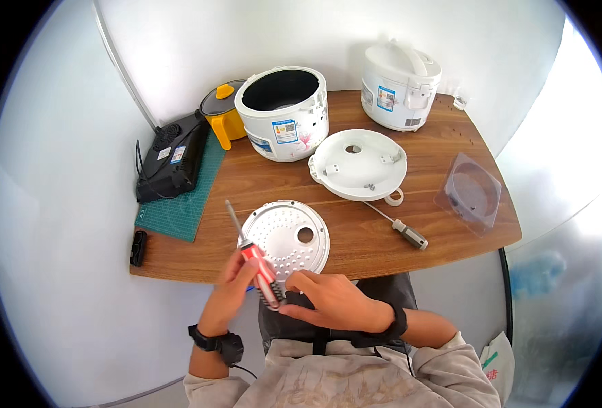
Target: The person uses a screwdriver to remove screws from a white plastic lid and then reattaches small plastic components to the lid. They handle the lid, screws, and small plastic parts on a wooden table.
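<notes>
The fingers of the left hand point(229, 288) were wrapped around a red screwdriver point(263, 270), its black-ridged handle end slanting down toward the person and its metal shaft pointing up and away to the left. The right hand point(338, 300) was beside that handle end, fingers curled and thumb reaching in; whether they pinched it could not be told, as that part was blurred. A black wristband point(227, 346) circled the left wrist, and a black strap point(397, 322) the right.

Just beyond the hands, a round dimpled metal plate point(267, 232) with one large hole lay on the wooden worktop point(358, 248), near the front edge. Past it to the right was an upturned white rice cooker lid point(347, 182) with small screws point(369, 186) in it, a white ring point(395, 198) just beside its rim, and a grey-handled screwdriver point(409, 234) lying with its shaft toward the lid. Farther right lay a clear plastic tray point(490, 204).

Toward the back, an open rice cooker body point(259, 124) stood beside a yellow pot point(222, 128), while a closed rice cooker point(399, 117) stood at the back right. On the left, a black appliance point(167, 178) with a cable rested partly on a green cutting mat point(172, 219).
</notes>
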A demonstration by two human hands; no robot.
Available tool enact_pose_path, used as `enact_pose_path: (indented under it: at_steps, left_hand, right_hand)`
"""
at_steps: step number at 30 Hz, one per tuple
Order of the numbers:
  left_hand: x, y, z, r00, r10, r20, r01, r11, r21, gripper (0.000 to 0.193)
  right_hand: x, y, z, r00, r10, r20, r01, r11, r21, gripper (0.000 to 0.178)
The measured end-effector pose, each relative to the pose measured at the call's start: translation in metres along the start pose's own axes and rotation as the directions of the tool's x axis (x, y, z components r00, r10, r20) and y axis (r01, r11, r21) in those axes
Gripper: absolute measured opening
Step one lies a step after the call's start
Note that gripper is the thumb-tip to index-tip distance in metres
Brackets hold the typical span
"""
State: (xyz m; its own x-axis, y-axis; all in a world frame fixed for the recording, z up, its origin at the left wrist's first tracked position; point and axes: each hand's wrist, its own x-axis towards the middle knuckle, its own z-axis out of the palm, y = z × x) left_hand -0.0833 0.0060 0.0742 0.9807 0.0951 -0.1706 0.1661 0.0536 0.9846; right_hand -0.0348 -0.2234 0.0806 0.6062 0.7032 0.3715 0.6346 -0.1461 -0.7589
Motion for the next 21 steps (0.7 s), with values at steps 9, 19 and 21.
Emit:
enact_pose_path:
  at_steps: [9, 19, 21]
  left_hand:
    - [-0.005, -0.003, -0.131, 0.881, 0.145, -0.450, 0.335, 0.479, 0.811, 0.032]
    - [0.018, -0.022, -0.206, 0.811, 0.418, -0.409, 0.435, 0.036, 0.900, 0.037]
    - [0.028, -0.023, -0.211, 0.812, 0.416, -0.409, 0.440, 0.024, 0.898, 0.038]
  right_hand:
    - [-0.051, 0.040, -0.058, 0.970, 0.208, -0.128, -0.229, 0.956, -0.183, 0.016]
    - [-0.095, 0.056, -0.089, 0.805, 0.357, -0.474, -0.503, 0.835, -0.225, 0.010]
    - [-0.100, 0.058, -0.092, 0.770, 0.383, -0.511, -0.548, 0.807, -0.221, 0.009]
